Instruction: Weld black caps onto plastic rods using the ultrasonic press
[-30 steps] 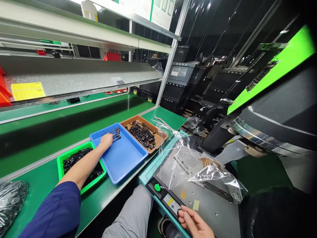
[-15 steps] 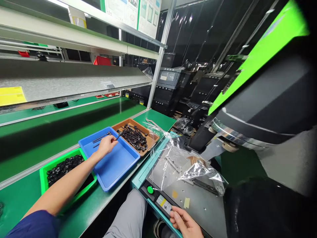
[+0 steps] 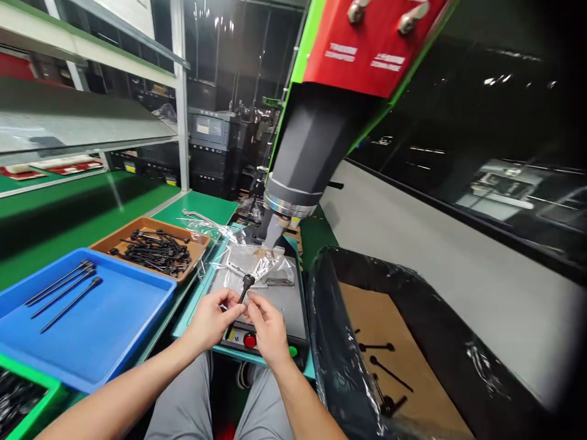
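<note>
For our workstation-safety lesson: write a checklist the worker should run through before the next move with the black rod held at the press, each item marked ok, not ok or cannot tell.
1. Black rod in the grip of both the left hand and the right hand: ok.
2. Hands out from under the press head: ok.
3. Press plate free of the plastic film: not ok, film lies on it.
4. Red button untouched: ok.
5. Rod's two parts fully joined: cannot tell.
6. Lined box open beside the press: ok.

Your single head camera looks forward and down, close over your lap, facing the grey metal press plate (image 3: 279, 299); the blue plastic tray (image 3: 110, 318) sits near left.
</note>
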`<state>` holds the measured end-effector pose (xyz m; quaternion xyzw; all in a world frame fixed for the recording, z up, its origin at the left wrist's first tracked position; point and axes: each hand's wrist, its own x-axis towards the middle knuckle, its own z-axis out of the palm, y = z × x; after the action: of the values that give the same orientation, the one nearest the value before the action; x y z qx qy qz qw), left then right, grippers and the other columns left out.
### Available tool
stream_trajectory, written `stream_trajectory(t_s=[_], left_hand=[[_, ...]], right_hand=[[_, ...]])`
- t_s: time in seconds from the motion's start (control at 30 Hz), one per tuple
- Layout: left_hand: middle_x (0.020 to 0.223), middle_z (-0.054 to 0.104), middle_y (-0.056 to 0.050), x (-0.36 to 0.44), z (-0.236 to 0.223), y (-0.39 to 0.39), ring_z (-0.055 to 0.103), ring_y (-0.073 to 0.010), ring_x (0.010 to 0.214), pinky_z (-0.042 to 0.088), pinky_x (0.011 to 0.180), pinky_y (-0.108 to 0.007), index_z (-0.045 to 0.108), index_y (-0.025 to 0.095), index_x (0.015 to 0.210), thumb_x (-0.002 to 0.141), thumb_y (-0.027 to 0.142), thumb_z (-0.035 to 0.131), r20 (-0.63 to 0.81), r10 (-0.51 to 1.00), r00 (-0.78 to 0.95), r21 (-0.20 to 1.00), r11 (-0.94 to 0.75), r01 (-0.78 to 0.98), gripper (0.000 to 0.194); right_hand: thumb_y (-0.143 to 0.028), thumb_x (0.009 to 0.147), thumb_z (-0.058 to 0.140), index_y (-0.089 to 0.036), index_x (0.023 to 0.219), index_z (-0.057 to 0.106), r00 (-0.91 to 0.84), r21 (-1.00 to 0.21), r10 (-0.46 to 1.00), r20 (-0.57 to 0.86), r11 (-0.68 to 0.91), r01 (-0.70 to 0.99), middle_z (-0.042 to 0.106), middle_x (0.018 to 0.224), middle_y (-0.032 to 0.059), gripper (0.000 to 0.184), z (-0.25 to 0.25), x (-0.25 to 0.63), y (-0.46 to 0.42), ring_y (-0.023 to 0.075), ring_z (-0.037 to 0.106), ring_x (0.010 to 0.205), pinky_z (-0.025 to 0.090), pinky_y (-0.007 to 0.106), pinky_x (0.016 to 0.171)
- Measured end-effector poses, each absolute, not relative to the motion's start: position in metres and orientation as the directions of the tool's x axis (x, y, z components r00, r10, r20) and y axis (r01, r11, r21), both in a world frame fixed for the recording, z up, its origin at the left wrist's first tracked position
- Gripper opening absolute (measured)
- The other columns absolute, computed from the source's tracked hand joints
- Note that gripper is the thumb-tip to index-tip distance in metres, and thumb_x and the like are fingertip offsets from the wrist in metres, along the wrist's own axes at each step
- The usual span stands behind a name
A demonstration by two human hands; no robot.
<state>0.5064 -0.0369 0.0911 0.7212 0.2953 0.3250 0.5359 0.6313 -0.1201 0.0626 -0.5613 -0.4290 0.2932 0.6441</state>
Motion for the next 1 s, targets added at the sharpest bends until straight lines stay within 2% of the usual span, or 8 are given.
stream_trajectory(t_s=[0.1, 0.17, 0.27, 0.37, 0.53, 0.6, 0.8, 1.0], left_hand=[[0.068, 0.057, 0.0, 0.525, 0.079, -0.052, 0.05, -0.0143, 0.064, 0.041, 0.062, -0.025, 0.061, 0.017, 0.074, 0.077, 0.041, 0.065, 0.15, 0.74, 0.656, 0.974, -0.226, 0.032, 0.024], [0.069, 0.057, 0.0, 0.533, 0.072, -0.059, 0.05, -0.0139, 0.064, 0.041, 0.062, -0.025, 0.061, 0.017, 0.074, 0.077, 0.042, 0.064, 0.143, 0.724, 0.675, 0.979, -0.203, 0.01, 0.025], [0.065, 0.056, 0.001, 0.539, 0.068, -0.062, 0.049, -0.0131, 0.06, 0.04, 0.057, -0.024, 0.061, 0.016, 0.074, 0.076, 0.044, 0.067, 0.108, 0.703, 0.703, 0.988, -0.154, 0.002, 0.029], [0.063, 0.057, 0.0, 0.543, 0.071, -0.057, 0.05, -0.0126, 0.058, 0.041, 0.055, -0.024, 0.063, 0.016, 0.072, 0.076, 0.046, 0.067, 0.098, 0.718, 0.69, 0.989, -0.146, 0.011, 0.031], [0.092, 0.067, -0.006, 0.555, 0.084, -0.051, 0.062, -0.0174, 0.08, 0.052, 0.073, -0.029, 0.067, 0.017, 0.102, 0.074, 0.045, 0.069, 0.11, 0.753, 0.649, 0.99, -0.029, -0.135, 0.039], [0.092, 0.067, -0.006, 0.559, 0.088, -0.052, 0.062, -0.019, 0.085, 0.053, 0.078, -0.032, 0.067, 0.017, 0.106, 0.074, 0.045, 0.069, 0.107, 0.742, 0.662, 0.985, 0.011, -0.171, 0.043], [0.076, 0.064, -0.003, 0.565, 0.093, -0.055, 0.06, -0.0169, 0.072, 0.053, 0.074, -0.032, 0.068, 0.015, 0.101, 0.077, 0.047, 0.065, 0.11, 0.727, 0.678, 0.985, 0.01, -0.17, 0.04], [0.081, 0.07, -0.005, 0.565, 0.089, -0.052, 0.063, -0.0179, 0.073, 0.052, 0.074, -0.032, 0.07, 0.015, 0.1, 0.071, 0.047, 0.071, 0.098, 0.744, 0.661, 0.991, -0.01, -0.135, 0.043]], right_hand=[[-0.042, 0.087, 0.058, -0.018, 0.089, 0.07, 0.465, -0.933, 0.813, 0.35, 0.26, 0.247, 0.061, 0.089, 0.0065, 0.027, 0.07, 0.642, -0.126, 0.0195, 0.058, 0.086, 0.047, 0.029, 0.074], [-0.04, 0.087, 0.058, -0.018, 0.079, 0.069, 0.485, -0.927, 0.795, 0.364, 0.258, 0.273, 0.06, 0.083, 0.0041, 0.025, 0.071, 0.649, -0.13, 0.0179, 0.057, 0.082, 0.045, 0.028, 0.074], [-0.041, 0.086, 0.059, -0.018, 0.078, 0.068, 0.521, -0.947, 0.793, 0.317, 0.236, 0.217, 0.061, 0.081, 0.0026, 0.025, 0.066, 0.657, -0.137, 0.017, 0.057, 0.08, 0.044, 0.027, 0.074], [-0.044, 0.084, 0.061, -0.017, 0.084, 0.069, 0.54, -0.973, 0.811, 0.223, 0.217, 0.075, 0.062, 0.075, 0.0013, 0.027, 0.061, 0.661, -0.143, 0.0154, 0.054, 0.071, 0.042, 0.026, 0.067], [-0.045, 0.082, 0.064, -0.016, 0.083, 0.067, 0.517, -0.968, 0.843, 0.15, 0.232, -0.097, 0.06, 0.07, 0.0005, 0.029, 0.059, 0.661, -0.149, 0.0138, 0.052, 0.063, 0.041, 0.026, 0.061], [-0.046, 0.082, 0.063, -0.016, 0.081, 0.066, 0.519, -0.967, 0.842, 0.148, 0.232, -0.101, 0.059, 0.069, 0.0003, 0.03, 0.06, 0.66, -0.151, 0.0137, 0.051, 0.063, 0.041, 0.026, 0.061], [-0.047, 0.082, 0.062, -0.016, 0.077, 0.065, 0.531, -0.975, 0.837, 0.134, 0.208, -0.082, 0.058, 0.066, 0.0, 0.031, 0.061, 0.657, -0.153, 0.0136, 0.05, 0.061, 0.04, 0.025, 0.059], [-0.046, 0.082, 0.062, -0.016, 0.075, 0.064, 0.539, -0.971, 0.831, 0.142, 0.224, -0.089, 0.056, 0.064, -0.0005, 0.031, 0.057, 0.656, -0.151, 0.0126, 0.048, 0.058, 0.039, 0.025, 0.057]])
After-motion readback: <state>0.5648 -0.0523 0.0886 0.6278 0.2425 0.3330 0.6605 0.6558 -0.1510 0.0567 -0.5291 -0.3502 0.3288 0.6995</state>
